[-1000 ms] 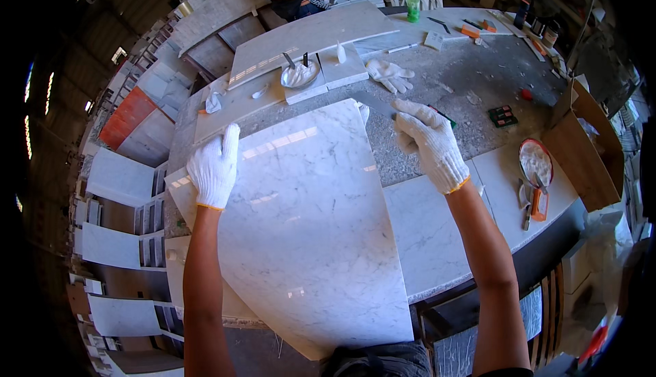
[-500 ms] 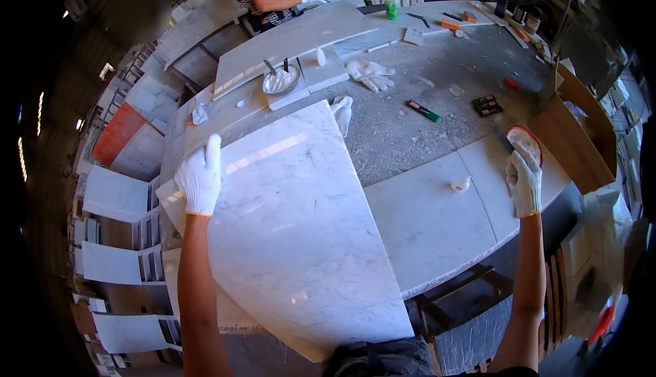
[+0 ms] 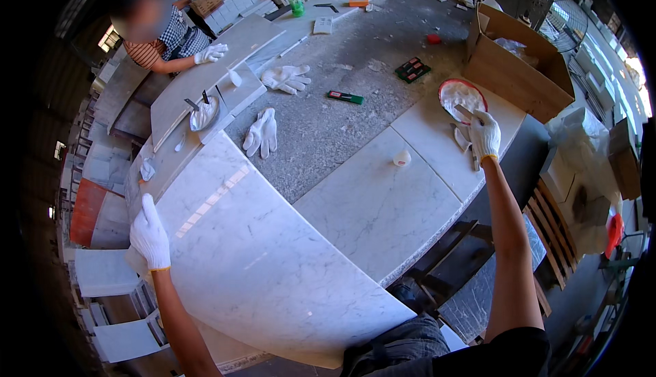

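Clearly the white marble slab point(image 3: 266, 261) is lying flat across the near left corner of the bench point(image 3: 355, 110), overhanging toward the person. It looks heavy, rigid, smooth-faced and liable to chip at thin edges, so gripping two opposite edges seems safest. The left hand point(image 3: 149, 235), gloved, is resting on its left edge, fingers pressed together. The right hand point(image 3: 484, 134) is closing its fingers around a scraper by the red-rimmed dish point(image 3: 462, 95) at the bench's right edge.
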Action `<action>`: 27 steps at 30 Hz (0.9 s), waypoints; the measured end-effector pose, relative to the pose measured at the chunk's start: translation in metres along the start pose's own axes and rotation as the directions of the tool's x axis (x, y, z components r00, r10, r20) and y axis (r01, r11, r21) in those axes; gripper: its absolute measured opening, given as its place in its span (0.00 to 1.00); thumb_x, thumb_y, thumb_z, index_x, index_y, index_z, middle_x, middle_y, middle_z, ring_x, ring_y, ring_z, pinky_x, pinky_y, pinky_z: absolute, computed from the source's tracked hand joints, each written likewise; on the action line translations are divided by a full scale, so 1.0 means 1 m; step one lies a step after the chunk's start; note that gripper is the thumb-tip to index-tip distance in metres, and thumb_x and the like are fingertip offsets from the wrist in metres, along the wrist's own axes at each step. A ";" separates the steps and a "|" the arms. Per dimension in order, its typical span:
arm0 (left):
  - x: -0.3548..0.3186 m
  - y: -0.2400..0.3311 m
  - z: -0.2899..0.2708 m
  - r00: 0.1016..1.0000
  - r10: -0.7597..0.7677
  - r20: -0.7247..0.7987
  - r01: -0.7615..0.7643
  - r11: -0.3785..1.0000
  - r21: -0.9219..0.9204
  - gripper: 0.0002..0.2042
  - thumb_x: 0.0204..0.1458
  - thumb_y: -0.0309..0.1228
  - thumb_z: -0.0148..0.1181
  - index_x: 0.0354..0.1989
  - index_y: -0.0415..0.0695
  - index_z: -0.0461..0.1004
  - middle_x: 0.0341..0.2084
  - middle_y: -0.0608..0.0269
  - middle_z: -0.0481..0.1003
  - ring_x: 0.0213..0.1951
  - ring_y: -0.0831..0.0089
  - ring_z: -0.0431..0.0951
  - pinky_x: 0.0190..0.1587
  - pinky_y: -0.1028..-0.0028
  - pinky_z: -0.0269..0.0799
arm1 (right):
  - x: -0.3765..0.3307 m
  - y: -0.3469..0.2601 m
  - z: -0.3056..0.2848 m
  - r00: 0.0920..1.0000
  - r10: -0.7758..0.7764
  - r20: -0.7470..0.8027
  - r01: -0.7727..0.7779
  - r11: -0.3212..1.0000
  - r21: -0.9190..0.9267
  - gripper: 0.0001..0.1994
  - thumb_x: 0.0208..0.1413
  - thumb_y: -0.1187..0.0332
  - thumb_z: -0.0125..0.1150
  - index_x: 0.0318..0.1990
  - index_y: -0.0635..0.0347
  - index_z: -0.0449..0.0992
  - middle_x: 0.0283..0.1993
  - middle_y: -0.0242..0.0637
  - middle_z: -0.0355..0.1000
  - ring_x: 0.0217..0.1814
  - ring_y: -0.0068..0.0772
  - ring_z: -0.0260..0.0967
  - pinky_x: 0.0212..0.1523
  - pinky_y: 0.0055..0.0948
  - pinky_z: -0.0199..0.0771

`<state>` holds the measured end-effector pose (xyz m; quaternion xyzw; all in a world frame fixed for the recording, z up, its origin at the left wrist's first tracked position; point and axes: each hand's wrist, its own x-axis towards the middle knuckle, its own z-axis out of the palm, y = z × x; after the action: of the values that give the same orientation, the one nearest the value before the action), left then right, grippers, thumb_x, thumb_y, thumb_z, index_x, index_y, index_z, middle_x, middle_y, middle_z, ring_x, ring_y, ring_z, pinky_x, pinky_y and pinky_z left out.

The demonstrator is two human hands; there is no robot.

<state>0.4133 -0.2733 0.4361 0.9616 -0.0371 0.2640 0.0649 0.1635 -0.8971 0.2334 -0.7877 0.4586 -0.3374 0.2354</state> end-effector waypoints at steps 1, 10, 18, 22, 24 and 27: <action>0.000 0.000 -0.001 1.000 -0.013 0.006 0.013 1.000 0.005 0.30 0.61 0.53 0.38 0.32 0.38 0.79 0.27 0.41 0.75 0.31 0.42 0.74 0.33 0.50 0.64 | 0.001 0.004 0.005 1.000 -0.006 0.004 0.006 1.000 -0.008 0.13 0.52 0.65 0.54 0.41 0.56 0.80 0.41 0.48 0.76 0.43 0.51 0.74 0.46 0.37 0.72; -0.002 -0.001 0.000 1.000 -0.025 -0.007 0.025 1.000 -0.016 0.30 0.61 0.54 0.38 0.33 0.38 0.79 0.29 0.39 0.75 0.34 0.40 0.73 0.36 0.50 0.65 | 0.004 0.012 0.034 0.999 -0.017 0.040 0.024 0.985 -0.169 0.12 0.53 0.63 0.52 0.39 0.55 0.80 0.39 0.48 0.76 0.43 0.52 0.73 0.43 0.40 0.72; -0.004 0.002 -0.004 0.999 0.040 -0.022 -0.039 0.998 0.053 0.29 0.62 0.51 0.38 0.29 0.37 0.77 0.27 0.40 0.75 0.32 0.41 0.73 0.33 0.50 0.64 | -0.015 -0.019 0.015 0.990 -0.117 0.077 0.135 0.939 -0.315 0.17 0.51 0.61 0.60 0.50 0.48 0.74 0.54 0.43 0.68 0.44 0.50 0.72 0.45 0.43 0.73; -0.001 -0.009 0.000 0.982 0.182 -0.059 -0.174 0.978 0.116 0.29 0.61 0.51 0.39 0.27 0.37 0.77 0.25 0.41 0.74 0.28 0.42 0.73 0.30 0.52 0.64 | -0.057 -0.021 0.012 0.935 -0.353 0.038 0.354 0.935 -0.037 0.30 0.48 0.62 0.67 0.60 0.51 0.66 0.54 0.44 0.67 0.46 0.42 0.73 0.42 0.38 0.75; -0.001 -0.009 0.002 0.993 0.114 0.004 -0.114 0.990 0.086 0.28 0.61 0.51 0.38 0.30 0.39 0.76 0.26 0.41 0.74 0.29 0.42 0.73 0.32 0.52 0.64 | -0.101 -0.053 0.011 0.931 -0.223 0.289 0.198 0.974 0.114 0.32 0.46 0.64 0.69 0.61 0.54 0.64 0.55 0.43 0.66 0.51 0.42 0.72 0.44 0.37 0.74; 0.002 0.003 -0.003 0.992 -0.027 0.121 0.021 0.999 0.050 0.28 0.62 0.52 0.36 0.35 0.40 0.75 0.29 0.41 0.74 0.34 0.41 0.72 0.36 0.52 0.64 | -0.130 -0.034 0.047 0.882 -0.255 0.395 0.192 0.962 0.191 0.37 0.42 0.63 0.72 0.61 0.56 0.61 0.58 0.45 0.63 0.52 0.43 0.70 0.46 0.35 0.74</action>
<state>0.4134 -0.2759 0.4402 0.9776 -0.0231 0.2049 0.0421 0.1724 -0.7634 0.1842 -0.8697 0.2777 -0.2193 0.3442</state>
